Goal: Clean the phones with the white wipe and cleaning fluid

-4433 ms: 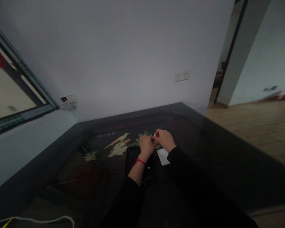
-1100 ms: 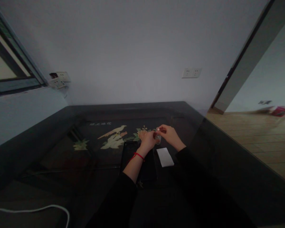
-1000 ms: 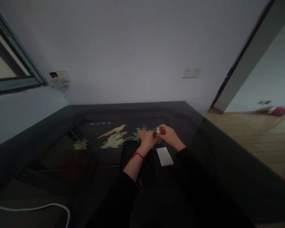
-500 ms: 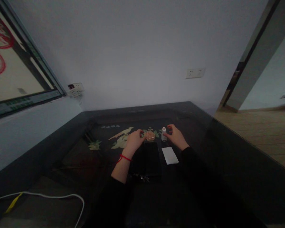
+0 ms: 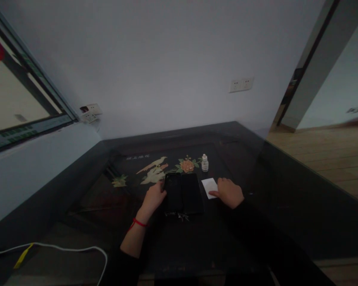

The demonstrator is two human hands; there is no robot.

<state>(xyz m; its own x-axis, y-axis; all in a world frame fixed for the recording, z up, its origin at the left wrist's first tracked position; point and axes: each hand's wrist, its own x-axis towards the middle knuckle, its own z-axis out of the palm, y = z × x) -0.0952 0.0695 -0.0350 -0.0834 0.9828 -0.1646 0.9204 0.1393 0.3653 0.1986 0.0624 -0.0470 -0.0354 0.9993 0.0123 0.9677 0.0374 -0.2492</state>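
My left hand point(image 5: 154, 195) is closed at the left edge of a black, flat, opened-out case point(image 5: 192, 194) that looks like a phone case. Its left half holds a dark, phone-like panel point(image 5: 173, 192). My right hand point(image 5: 229, 192) grips the right side of a folded white paper or cloth point(image 5: 209, 186), thumb on top; the other fingers are partly hidden. Just beyond the paper, a small white bottle point(image 5: 205, 163) with a cap stands upright, touched by neither hand. Small shiny metal pieces point(image 5: 183, 217) lie at the case's near edge.
The dark glossy table point(image 5: 95, 159) carries a printed bird and flowers point(image 5: 186, 165). A wall with a socket plate point(image 5: 241, 84) rises behind it. At the near left runs a white cable point(image 5: 62, 247) with a yellow tag point(image 5: 23, 256). Wooden floor point(image 5: 319, 151) shows on the right.
My right hand has left the bottle and come nearer to the white paper, which it now grips. My left hand has moved from above the case down to its left edge.
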